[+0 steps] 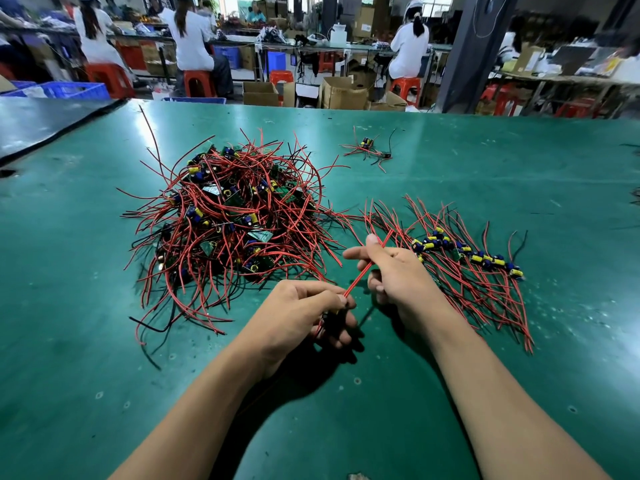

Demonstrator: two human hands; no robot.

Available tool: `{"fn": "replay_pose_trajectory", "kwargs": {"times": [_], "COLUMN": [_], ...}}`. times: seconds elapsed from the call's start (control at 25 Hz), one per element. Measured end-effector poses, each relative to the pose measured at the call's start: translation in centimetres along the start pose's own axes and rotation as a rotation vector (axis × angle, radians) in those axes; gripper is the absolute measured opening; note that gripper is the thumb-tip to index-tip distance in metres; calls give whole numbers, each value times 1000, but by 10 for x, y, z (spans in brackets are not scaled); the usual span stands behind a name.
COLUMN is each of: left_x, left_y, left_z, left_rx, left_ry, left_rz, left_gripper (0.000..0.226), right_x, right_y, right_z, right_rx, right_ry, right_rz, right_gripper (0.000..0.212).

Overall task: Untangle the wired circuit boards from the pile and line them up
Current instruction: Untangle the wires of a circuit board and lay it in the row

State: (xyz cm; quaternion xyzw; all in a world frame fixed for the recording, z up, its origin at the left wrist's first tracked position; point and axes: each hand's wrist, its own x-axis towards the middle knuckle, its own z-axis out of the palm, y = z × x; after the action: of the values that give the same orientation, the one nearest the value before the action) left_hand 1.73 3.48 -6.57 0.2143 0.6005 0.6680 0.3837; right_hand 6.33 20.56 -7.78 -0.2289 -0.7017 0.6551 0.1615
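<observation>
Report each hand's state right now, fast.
Left hand: closed round a small dark wired board, mostly hidden, at the lower end of a red wire.
Right hand: closed, pinching the same red wire higher up.

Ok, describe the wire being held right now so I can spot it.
On the green table, look between the big tangled pile and the lined-up row. There the left hand and right hand hold one red wire. Only it is stretched straight.
</observation>
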Motion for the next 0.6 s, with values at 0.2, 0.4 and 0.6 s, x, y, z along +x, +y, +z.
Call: {"fn": "replay_pose_trajectory", "kwargs": {"times": [0.2,0.4,0.6], "left_x": [1,4,3], "left_y": [-3,-5,-4], "left_z": [5,7,2], "left_rx": [-29,-50,-11], "left_ry": [121,207,150], "left_rz": [60,86,62], "left_gripper": [16,19,18], "right_x": [-10,-23,-20], "right_y": [-4,-1,-6], "right_z": [10,24,20], "right_rx": [133,70,84], "right_ry": [-149,-271,-122], "right_rz": [110,117,112], "right_gripper": [45,33,35]}}
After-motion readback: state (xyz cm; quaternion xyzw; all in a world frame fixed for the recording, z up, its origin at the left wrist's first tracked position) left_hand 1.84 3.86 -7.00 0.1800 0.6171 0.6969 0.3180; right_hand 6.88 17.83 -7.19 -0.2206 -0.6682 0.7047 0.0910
